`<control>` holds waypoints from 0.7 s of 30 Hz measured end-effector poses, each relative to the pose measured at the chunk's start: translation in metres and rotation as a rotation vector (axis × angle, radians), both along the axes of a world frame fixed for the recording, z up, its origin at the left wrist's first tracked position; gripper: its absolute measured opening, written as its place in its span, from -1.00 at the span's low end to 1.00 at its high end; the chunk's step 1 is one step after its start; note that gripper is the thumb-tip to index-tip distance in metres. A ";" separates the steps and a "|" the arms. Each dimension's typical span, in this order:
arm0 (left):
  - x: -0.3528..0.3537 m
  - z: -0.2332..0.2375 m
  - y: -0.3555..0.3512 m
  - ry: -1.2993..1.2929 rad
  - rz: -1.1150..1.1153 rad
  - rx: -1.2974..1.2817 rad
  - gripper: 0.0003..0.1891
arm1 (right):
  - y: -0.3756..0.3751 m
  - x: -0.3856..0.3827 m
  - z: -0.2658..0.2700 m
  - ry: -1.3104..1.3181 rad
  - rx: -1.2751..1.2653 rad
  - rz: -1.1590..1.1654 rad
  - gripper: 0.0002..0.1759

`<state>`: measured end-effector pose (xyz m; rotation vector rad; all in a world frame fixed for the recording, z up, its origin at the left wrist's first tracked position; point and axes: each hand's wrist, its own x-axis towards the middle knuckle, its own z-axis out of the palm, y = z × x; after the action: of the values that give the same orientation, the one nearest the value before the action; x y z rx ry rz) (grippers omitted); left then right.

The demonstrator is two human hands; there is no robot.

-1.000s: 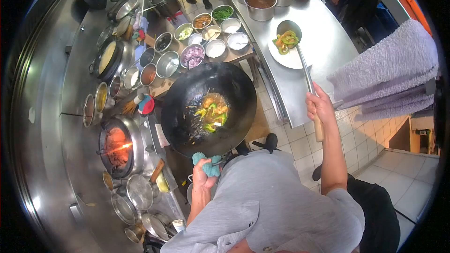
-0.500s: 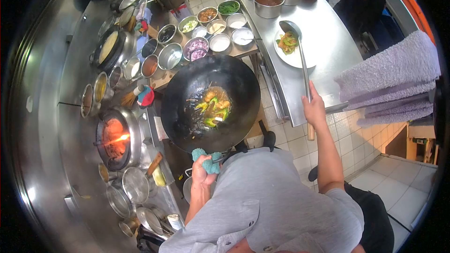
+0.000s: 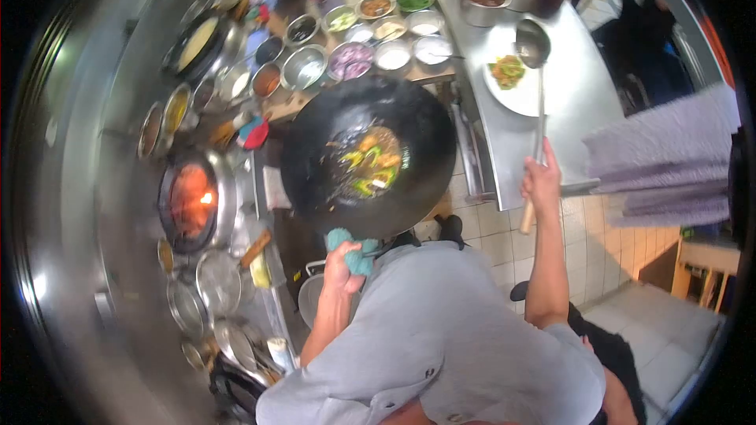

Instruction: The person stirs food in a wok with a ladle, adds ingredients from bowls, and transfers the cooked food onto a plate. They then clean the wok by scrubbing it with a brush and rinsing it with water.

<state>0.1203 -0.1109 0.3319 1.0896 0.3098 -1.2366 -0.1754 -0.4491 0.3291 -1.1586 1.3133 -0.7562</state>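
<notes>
My left hand (image 3: 340,269) grips the near handle of a large black wok (image 3: 429,130) through a teal cloth (image 3: 358,258). Inside the wok, glossy stir-fried food (image 3: 374,159) with green and yellow pieces lies in sauce. My right hand (image 3: 541,186) is closed around the shaft of a long ladle (image 3: 533,43), just above its wooden end. The ladle's bowl is over the far right part of a white plate (image 3: 526,101). On that plate sits a small heap of similar cooked food (image 3: 506,72).
At left a burner glows with flame (image 3: 193,197). Ingredient bowls, one with chopped purple onion (image 3: 351,60), stand beyond the wok. Pots of sauce (image 3: 483,0) stand at the back of the steel counter (image 3: 579,71). A lilac towel (image 3: 661,142) hangs at right. Another person is at upper right.
The ladle's bowl has shifted right across the plate, away from the heap of food. My left hand keeps hold of the wok. The whole view has moved slightly.
</notes>
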 end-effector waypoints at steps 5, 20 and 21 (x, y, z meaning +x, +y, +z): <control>-0.001 0.003 -0.002 0.008 0.075 -0.018 -0.81 | 0.047 0.001 0.056 -0.416 0.175 0.079 -0.17; 0.006 -0.025 0.020 -0.016 0.118 0.013 -0.84 | 0.083 0.105 0.090 0.306 0.179 0.852 -0.29; 0.004 -0.026 0.020 0.000 0.128 0.018 -0.84 | 0.089 0.109 0.093 0.302 0.238 0.836 -0.29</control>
<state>0.1247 -0.0911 0.3061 1.0686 0.3853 -1.1221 -0.0664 -0.3603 0.4219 -1.4944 0.9746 0.1848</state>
